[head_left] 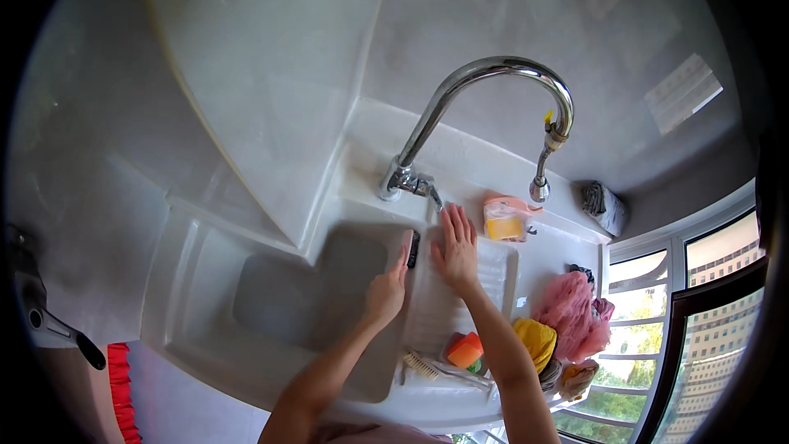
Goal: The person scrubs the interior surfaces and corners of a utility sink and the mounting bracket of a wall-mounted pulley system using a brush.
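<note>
My left hand [386, 292] is closed round a small brush [413, 249] with a pale pink back and dark bristles, held over the ridge between the basin and the washboard. My right hand [458, 248] lies stretched out with its fingers pointing away from me. Its fingertips are just below the faucet's lever [429, 188]; whether they touch it I cannot tell. Under and around that hand is the white ribbed washboard [440, 312]. The curved chrome faucet [485, 66] rises behind, its nozzle hanging to the right. No water stream shows.
A pink soap dish [507, 207] with yellow soap sits right of my right hand. An orange sponge [465, 350] and a wooden brush [421, 365] lie nearer me. Pink and yellow cloths [567, 312] are heaped by the window. The basin [271, 288] is at left.
</note>
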Available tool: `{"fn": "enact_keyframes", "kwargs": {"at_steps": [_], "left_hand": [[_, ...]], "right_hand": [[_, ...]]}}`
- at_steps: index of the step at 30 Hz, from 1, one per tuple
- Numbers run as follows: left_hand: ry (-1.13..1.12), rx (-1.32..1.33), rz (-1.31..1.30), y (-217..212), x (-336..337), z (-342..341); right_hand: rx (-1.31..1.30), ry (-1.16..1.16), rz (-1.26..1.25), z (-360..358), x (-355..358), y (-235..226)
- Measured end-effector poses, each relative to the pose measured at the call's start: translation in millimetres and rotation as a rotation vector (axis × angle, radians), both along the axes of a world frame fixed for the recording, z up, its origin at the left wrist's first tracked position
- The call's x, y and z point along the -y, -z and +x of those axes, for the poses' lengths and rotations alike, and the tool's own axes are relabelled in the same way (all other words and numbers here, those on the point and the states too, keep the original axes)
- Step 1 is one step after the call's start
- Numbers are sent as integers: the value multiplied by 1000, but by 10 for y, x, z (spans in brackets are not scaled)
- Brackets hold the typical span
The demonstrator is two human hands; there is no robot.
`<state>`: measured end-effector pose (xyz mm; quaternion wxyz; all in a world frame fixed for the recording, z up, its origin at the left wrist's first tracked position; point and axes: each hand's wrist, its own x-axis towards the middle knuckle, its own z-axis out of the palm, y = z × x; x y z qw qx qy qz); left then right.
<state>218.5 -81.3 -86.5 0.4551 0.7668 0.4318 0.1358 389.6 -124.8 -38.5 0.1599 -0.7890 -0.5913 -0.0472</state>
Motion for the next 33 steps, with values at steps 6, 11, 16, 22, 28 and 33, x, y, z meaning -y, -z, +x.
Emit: {"fn": "enact_keyframes", "kwargs": {"at_steps": [6, 11, 16, 22, 28, 33], "left_hand": [[66, -71, 76, -38, -70, -59], [16, -11, 106, 145, -69, -93], [48, -53, 110, -213, 6, 16], [45, -46, 86, 42, 4, -109], [25, -74, 31, 346, -138, -68], [0, -4, 105, 406, -53, -153]], "right_hand": [[-5, 21, -5, 52, -52, -11], [0, 7, -9, -11, -40, -41], [-12, 8, 2, 5, -4, 11], [-5, -2, 15, 40, -62, -58], [-3, -12, 11, 25, -73, -35], [-18, -28, 24, -55, -82, -91]]}}
